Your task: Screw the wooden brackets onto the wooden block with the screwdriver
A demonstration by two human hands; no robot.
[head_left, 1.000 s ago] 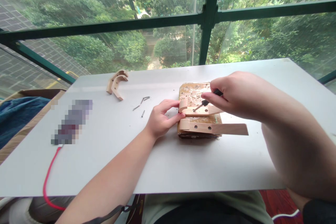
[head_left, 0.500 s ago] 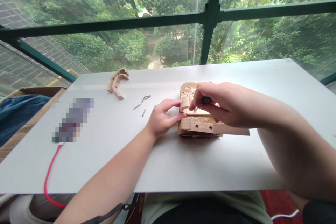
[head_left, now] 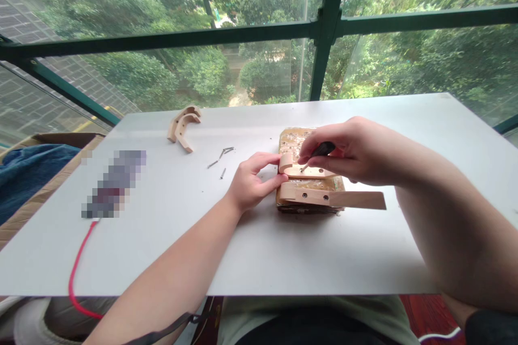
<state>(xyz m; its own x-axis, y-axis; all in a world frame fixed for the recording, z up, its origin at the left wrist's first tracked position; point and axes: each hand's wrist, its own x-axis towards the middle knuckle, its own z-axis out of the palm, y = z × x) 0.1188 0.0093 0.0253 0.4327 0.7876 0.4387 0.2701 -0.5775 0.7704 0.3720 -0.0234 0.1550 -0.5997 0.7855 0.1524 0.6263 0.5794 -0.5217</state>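
My right hand (head_left: 343, 151) is closed round the black handle of a screwdriver (head_left: 322, 149). Its thin shaft slants down to a hole in the upper curved wooden piece (head_left: 286, 161). With thumb and fingers, my left hand (head_left: 256, 180) grips the rounded left end of that same piece. Both wooden pieces lie on a taped, pitted block (head_left: 308, 183) that looks like stacked cardboard. Nearer to me, a second wooden piece (head_left: 356, 199) with two dark screw holes sticks out past the block's right side. Part of the upper piece is hidden beneath my right hand.
Several loose screws (head_left: 222, 173) lie left of the block. Two curved wooden pieces (head_left: 184, 128) rest at the back left of the white table (head_left: 170, 188). A blurred-out device (head_left: 115, 183) with a red cable (head_left: 73, 267) is farther left, near a cardboard box (head_left: 87, 145).
My right hand has turned and shifted slightly right and up round the screwdriver handle, uncovering more of both wooden pieces. My left hand keeps its hold.
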